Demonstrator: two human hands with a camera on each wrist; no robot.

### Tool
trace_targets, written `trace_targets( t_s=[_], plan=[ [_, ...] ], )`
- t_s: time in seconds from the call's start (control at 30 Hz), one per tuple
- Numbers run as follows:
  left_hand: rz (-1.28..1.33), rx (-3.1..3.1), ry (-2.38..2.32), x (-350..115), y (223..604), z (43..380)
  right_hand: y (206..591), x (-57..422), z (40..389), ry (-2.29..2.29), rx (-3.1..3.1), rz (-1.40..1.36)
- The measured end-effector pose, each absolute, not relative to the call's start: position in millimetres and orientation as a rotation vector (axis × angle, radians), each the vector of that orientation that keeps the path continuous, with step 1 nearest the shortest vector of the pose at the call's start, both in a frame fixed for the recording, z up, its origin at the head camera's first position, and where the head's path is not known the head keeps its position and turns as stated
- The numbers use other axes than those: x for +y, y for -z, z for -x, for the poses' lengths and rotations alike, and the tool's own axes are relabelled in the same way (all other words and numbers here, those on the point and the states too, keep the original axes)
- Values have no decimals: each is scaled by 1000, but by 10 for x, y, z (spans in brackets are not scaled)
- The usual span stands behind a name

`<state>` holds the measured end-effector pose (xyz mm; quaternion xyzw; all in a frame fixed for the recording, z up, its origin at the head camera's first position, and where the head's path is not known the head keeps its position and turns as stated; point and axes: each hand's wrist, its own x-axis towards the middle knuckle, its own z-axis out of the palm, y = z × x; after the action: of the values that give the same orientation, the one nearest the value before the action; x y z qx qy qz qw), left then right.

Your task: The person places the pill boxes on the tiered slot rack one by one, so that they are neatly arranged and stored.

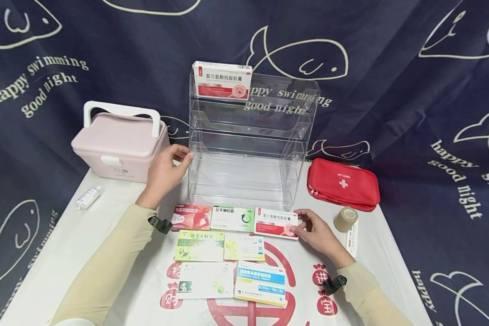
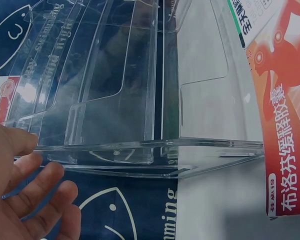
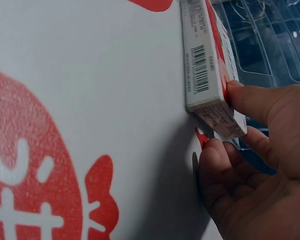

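Observation:
My right hand [image 1: 319,233] pinches the right end of a red-and-white medicine box [image 1: 275,222]. In the right wrist view the thumb lies on the front of this box [image 3: 202,65], with a finger behind its end. My left hand [image 1: 169,170] is at the left side of a clear tiered display rack [image 1: 244,176]; its fingers are relaxed and hold nothing, with one fingertip right at the rack's edge. A matching red-and-white box [image 1: 222,83] stands on the top tier, at the left. Left of the pinched box lie a green-and-white box [image 1: 232,219] and a red box [image 1: 192,217].
Nearer lie a green box [image 1: 199,246], a yellow-and-white box [image 1: 244,248], a white box [image 1: 205,280] and a blue-and-white box [image 1: 261,283]. A pink case [image 1: 120,145] and small packet [image 1: 88,198] stand left; a red first-aid pouch [image 1: 344,183] and tan roll [image 1: 346,219] right.

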<state>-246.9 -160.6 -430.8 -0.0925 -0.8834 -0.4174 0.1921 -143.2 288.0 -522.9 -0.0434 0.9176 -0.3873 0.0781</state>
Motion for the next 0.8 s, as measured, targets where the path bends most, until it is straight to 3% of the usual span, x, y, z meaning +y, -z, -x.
trace_targets(
  t_s=[0.8],
  plan=[
    [244, -2490, 1169, -1611, 4315, 2473, 4918, 2784, 1292, 1643, 2749, 315]
  ],
)
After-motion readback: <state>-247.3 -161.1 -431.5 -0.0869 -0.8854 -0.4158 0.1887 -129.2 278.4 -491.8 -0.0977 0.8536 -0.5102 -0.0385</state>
